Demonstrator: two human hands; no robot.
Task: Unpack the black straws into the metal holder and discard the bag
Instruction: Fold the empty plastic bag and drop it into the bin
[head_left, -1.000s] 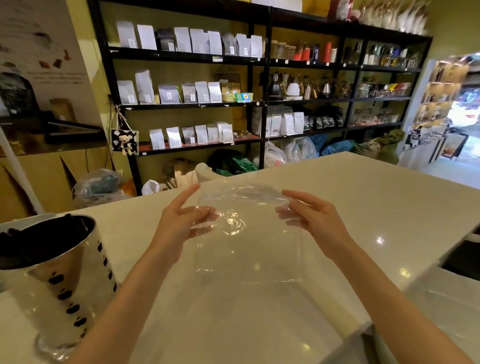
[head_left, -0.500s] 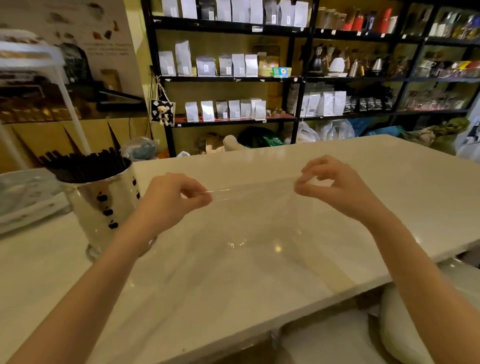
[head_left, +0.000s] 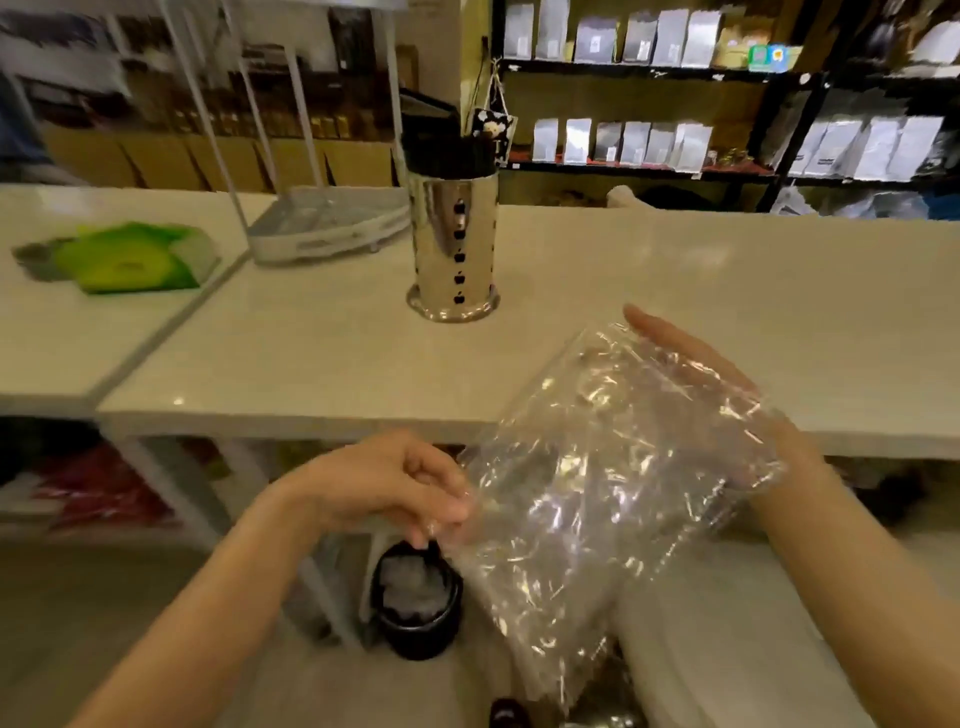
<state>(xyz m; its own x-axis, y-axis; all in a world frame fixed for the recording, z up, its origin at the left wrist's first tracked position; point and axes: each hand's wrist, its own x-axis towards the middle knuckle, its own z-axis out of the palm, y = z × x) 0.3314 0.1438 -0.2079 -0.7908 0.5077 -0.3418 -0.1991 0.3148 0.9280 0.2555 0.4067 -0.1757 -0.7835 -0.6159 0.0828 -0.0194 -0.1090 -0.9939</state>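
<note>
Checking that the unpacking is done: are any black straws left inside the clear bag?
No. The clear bag held between both hands looks empty, and the black straws stand in the metal holder on the counter.

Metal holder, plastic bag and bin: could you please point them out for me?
Metal holder (head_left: 453, 244): head view, shiny side wall.
Plastic bag (head_left: 597, 467): head view, crinkled middle.
Bin (head_left: 415, 631): head view, black front wall.

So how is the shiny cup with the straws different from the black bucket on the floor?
The metal holder is tall, narrow and silvery; the black bin is short, wide and dark. The holder stands on the counter, the bin on the floor below it. Black straws fill the holder; pale crumpled stuff fills the bin. Both are round and open-topped.
</note>
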